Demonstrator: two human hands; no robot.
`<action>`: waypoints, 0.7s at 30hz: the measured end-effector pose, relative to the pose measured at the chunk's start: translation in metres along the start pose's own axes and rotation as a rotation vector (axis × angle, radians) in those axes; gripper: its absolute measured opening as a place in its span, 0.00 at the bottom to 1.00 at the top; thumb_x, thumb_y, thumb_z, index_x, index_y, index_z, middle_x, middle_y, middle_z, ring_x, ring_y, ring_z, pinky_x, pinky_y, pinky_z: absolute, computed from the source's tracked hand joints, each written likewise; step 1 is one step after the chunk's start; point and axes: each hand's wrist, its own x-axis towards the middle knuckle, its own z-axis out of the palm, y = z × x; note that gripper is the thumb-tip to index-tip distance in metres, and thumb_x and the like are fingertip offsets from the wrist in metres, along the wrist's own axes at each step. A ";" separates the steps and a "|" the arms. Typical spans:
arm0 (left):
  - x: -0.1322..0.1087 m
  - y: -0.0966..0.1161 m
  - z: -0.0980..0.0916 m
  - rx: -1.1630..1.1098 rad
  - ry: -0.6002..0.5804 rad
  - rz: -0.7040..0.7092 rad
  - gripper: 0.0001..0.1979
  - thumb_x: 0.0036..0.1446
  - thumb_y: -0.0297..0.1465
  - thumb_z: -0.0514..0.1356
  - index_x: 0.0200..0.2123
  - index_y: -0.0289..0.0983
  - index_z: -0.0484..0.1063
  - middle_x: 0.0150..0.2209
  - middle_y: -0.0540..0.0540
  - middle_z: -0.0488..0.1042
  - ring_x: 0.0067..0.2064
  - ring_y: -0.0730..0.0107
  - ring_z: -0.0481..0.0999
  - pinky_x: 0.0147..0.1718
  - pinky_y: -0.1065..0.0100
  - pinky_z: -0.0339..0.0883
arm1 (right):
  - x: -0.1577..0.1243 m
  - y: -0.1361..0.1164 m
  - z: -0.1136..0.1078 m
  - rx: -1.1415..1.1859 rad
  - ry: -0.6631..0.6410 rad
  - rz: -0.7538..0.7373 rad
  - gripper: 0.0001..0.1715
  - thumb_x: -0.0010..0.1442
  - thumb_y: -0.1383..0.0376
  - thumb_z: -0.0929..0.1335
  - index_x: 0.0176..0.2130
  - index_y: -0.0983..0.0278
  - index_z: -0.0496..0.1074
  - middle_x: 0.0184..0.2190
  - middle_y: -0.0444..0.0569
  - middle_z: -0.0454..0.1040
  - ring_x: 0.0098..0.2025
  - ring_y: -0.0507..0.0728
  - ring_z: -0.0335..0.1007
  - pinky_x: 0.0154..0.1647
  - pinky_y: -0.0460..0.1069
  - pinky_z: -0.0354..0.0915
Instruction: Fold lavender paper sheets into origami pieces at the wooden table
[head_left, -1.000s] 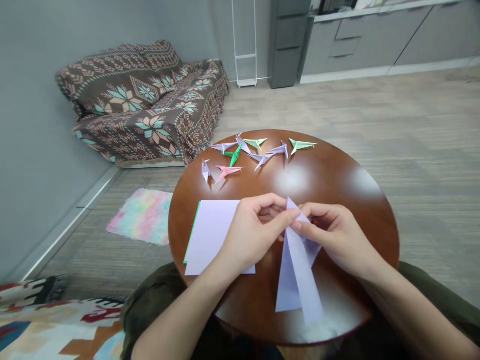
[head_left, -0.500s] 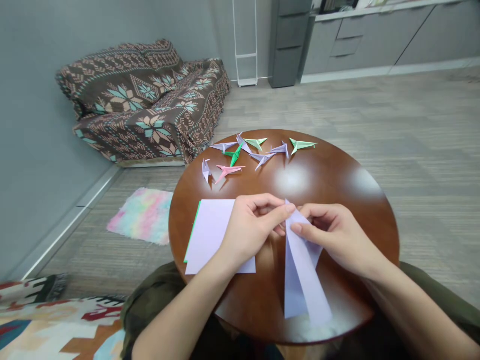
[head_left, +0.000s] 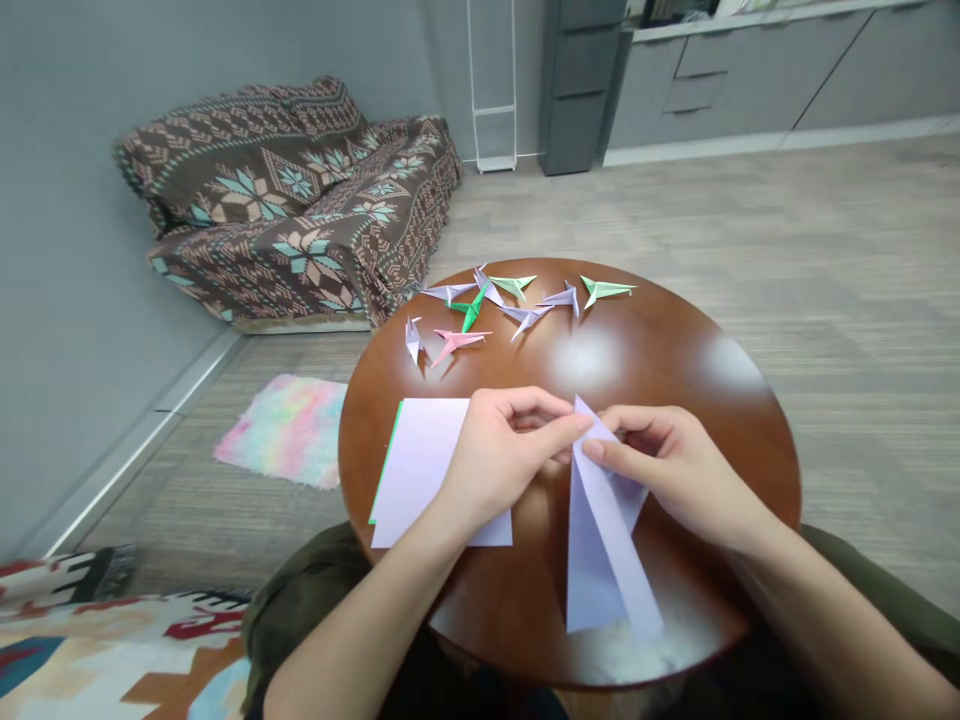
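Note:
A sheet of lilac origami paper (head_left: 611, 540), partly folded to a pointed tip at the top, is held up over the table's near half. My left hand (head_left: 510, 445) pinches it just below the tip, between thumb and fingers. On its right edge my right hand (head_left: 664, 465) grips the paper, thumb in front and fingers behind. The folded flap hangs down toward the table's front. Beside my left wrist lies a stack of square paper (head_left: 420, 465), lilac on top with a green edge showing; my left forearm covers part of it.
Several folded paper figures stand at the back of the round brown table (head_left: 720, 400): a pink one (head_left: 457, 342), a dark green one (head_left: 471, 312), a light green one (head_left: 604, 289) and lilac ones. A patterned sofa (head_left: 300, 210) and a fluffy rug (head_left: 289, 430) are beyond the left side.
The paper's tip shows slightly more above my left fingers, and its lower edge has shifted a little. Both hands keep their hold in nearly the same place.

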 end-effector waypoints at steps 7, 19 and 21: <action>0.001 -0.003 -0.001 0.015 0.003 0.029 0.11 0.50 0.36 0.74 0.28 0.34 0.83 0.26 0.46 0.81 0.27 0.70 0.77 0.31 0.69 0.72 | 0.000 0.001 -0.001 -0.028 -0.012 0.028 0.18 0.60 0.51 0.76 0.34 0.64 0.85 0.26 0.46 0.77 0.28 0.53 0.67 0.28 0.47 0.61; 0.004 -0.007 -0.002 -0.062 -0.017 0.030 0.12 0.49 0.37 0.75 0.28 0.34 0.81 0.25 0.47 0.80 0.27 0.71 0.76 0.32 0.69 0.72 | 0.000 0.000 0.001 -0.021 -0.015 0.030 0.17 0.59 0.53 0.76 0.31 0.65 0.81 0.24 0.44 0.74 0.25 0.51 0.64 0.26 0.46 0.60; 0.006 -0.009 -0.004 -0.084 -0.015 0.041 0.12 0.48 0.36 0.76 0.27 0.34 0.80 0.26 0.47 0.80 0.26 0.72 0.75 0.32 0.69 0.72 | -0.001 0.000 0.001 -0.014 -0.018 0.044 0.18 0.58 0.53 0.76 0.29 0.65 0.80 0.23 0.44 0.72 0.25 0.51 0.63 0.25 0.46 0.58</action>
